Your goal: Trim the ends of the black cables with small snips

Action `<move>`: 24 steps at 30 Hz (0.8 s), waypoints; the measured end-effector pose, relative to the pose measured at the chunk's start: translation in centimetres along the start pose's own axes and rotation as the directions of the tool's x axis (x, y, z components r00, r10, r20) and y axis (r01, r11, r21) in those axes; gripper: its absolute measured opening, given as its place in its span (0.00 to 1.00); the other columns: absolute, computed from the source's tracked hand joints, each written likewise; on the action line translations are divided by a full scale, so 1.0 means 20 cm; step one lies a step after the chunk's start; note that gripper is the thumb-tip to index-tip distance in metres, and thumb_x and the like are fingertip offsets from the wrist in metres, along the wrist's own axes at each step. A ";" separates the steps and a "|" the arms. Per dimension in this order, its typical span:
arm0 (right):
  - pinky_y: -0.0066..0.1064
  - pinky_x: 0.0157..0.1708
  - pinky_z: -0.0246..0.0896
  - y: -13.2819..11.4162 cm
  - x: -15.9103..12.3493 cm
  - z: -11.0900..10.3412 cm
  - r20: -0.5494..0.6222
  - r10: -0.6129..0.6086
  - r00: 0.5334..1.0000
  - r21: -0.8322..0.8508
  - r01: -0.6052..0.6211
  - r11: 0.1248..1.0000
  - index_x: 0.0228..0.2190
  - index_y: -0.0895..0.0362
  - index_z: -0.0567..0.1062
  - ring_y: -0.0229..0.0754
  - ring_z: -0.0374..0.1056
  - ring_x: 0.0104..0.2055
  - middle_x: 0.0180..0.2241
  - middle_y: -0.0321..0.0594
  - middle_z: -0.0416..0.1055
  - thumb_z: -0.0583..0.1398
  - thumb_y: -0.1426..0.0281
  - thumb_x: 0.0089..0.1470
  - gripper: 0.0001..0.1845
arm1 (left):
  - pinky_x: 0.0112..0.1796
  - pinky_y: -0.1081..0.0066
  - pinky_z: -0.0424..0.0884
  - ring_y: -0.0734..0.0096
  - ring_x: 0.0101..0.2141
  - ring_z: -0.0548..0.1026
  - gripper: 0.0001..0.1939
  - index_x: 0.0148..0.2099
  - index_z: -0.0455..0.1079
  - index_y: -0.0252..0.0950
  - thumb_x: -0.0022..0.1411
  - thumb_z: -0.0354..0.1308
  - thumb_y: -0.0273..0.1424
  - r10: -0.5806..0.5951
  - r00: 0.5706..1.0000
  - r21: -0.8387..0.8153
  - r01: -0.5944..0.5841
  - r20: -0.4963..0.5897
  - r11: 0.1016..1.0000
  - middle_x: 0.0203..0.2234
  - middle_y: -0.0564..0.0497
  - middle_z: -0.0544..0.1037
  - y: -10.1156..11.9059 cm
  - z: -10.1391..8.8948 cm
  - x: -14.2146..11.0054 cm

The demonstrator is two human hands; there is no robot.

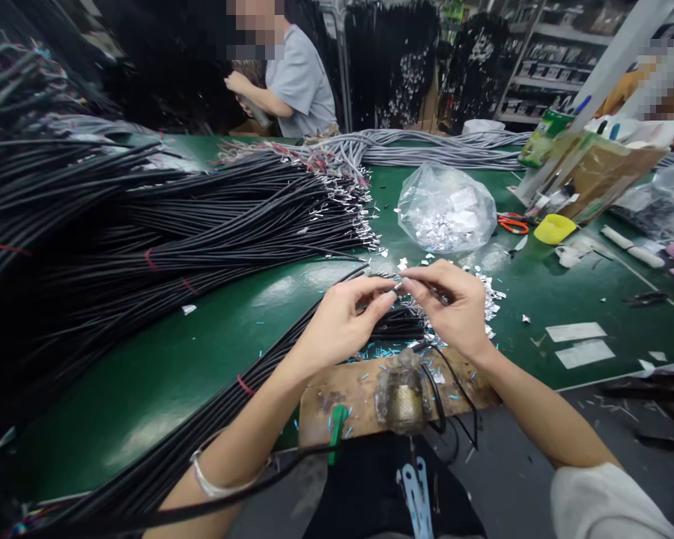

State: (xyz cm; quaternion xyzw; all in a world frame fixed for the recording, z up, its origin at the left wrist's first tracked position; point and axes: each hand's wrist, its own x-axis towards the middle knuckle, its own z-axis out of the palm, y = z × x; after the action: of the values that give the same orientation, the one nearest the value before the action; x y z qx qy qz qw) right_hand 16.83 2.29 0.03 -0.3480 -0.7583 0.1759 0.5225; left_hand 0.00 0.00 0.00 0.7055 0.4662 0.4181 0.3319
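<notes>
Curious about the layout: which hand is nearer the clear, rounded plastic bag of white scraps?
Right. The right hand is in front of the bag, on the person's side; the left hand is farther off, to the left.

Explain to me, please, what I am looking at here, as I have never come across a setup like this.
There is no robot here: a person works with two bare hands, and the single view comes from a camera worn on their head, looking forward and down. The left hand and right hand meet in the middle, fingertips pinched around what looks like a cable end; its details are too small to make out. On the green table, large bundles of black cables lie to the left. Farther right are a clear plastic bag of pale scraps and orange-handled scissors. Grey cables lie along the back, and another person is beyond them.
</notes>
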 end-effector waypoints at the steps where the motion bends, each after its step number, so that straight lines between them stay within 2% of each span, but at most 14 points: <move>1: 0.27 0.27 0.60 0.00 0.00 0.00 0.001 0.022 1.000 0.010 -0.022 1.000 0.33 0.56 0.78 0.33 0.64 0.26 0.26 0.35 0.72 0.60 0.71 0.52 0.06 | 0.26 0.74 0.63 0.75 0.25 0.66 0.12 0.41 0.74 0.34 0.59 0.55 0.35 -0.018 1.000 -0.023 0.017 -0.022 1.000 0.25 0.51 0.73 0.00 0.00 0.00; 4: 0.27 0.25 0.59 -0.02 0.01 0.00 -0.001 0.071 0.997 0.025 -0.071 0.997 0.33 0.56 0.78 0.33 0.63 0.24 0.25 0.34 0.72 0.60 0.70 0.52 0.07 | 0.26 0.74 0.65 0.74 0.26 0.69 0.09 0.35 0.75 0.33 0.55 0.59 0.33 -0.017 0.990 -0.043 0.011 -0.142 0.999 0.25 0.50 0.74 0.02 0.00 -0.01; 9: 0.28 0.27 0.62 -0.04 0.00 -0.01 0.016 0.130 0.991 0.087 -0.130 0.988 0.34 0.55 0.78 0.35 0.67 0.28 0.28 0.36 0.75 0.59 0.68 0.53 0.08 | 0.24 0.76 0.63 0.76 0.24 0.67 0.04 0.32 0.75 0.35 0.53 0.61 0.30 0.086 0.940 0.101 -0.055 -0.331 0.993 0.22 0.53 0.69 0.05 0.01 -0.03; 11: 0.27 0.26 0.62 -0.04 -0.01 -0.01 0.008 0.111 0.994 0.086 -0.111 0.990 0.35 0.54 0.78 0.34 0.67 0.27 0.29 0.36 0.75 0.59 0.69 0.53 0.09 | 0.22 0.76 0.62 0.77 0.23 0.65 0.04 0.32 0.75 0.35 0.53 0.61 0.30 0.124 0.917 0.158 -0.067 -0.379 0.985 0.21 0.54 0.67 0.07 0.01 -0.04; 15: 0.26 0.22 0.60 -0.06 -0.02 -0.01 0.001 0.046 0.999 0.035 -0.046 0.998 0.38 0.53 0.78 0.32 0.64 0.22 0.26 0.35 0.75 0.59 0.71 0.52 0.11 | 0.22 0.75 0.61 0.77 0.22 0.64 0.04 0.33 0.75 0.35 0.54 0.60 0.30 0.166 0.896 0.220 -0.079 -0.412 0.972 0.21 0.54 0.67 0.08 0.02 -0.05; 20: 0.26 0.22 0.61 -0.07 -0.04 -0.01 0.015 0.090 0.996 0.058 -0.091 0.994 0.39 0.53 0.78 0.33 0.67 0.23 0.30 0.36 0.77 0.58 0.71 0.53 0.11 | 0.24 0.73 0.60 0.77 0.21 0.64 0.06 0.33 0.75 0.36 0.57 0.57 0.30 0.196 0.881 0.301 -0.064 -0.431 0.951 0.19 0.54 0.68 0.08 0.02 -0.05; 24: 0.28 0.24 0.61 -0.08 -0.06 0.00 -0.007 0.010 1.000 -0.022 -0.010 1.000 0.39 0.52 0.78 0.35 0.68 0.25 0.28 0.36 0.76 0.58 0.72 0.52 0.12 | 0.24 0.73 0.60 0.76 0.21 0.64 0.09 0.32 0.75 0.35 0.60 0.55 0.31 0.166 0.899 0.306 -0.038 -0.406 0.951 0.19 0.54 0.68 0.08 0.02 -0.05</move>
State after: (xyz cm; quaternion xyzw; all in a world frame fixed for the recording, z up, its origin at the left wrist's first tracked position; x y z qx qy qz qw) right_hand 16.55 0.36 0.18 -0.3583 -0.7566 0.1689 0.5203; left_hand 0.71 -1.51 0.88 0.6614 0.5456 0.5063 0.0921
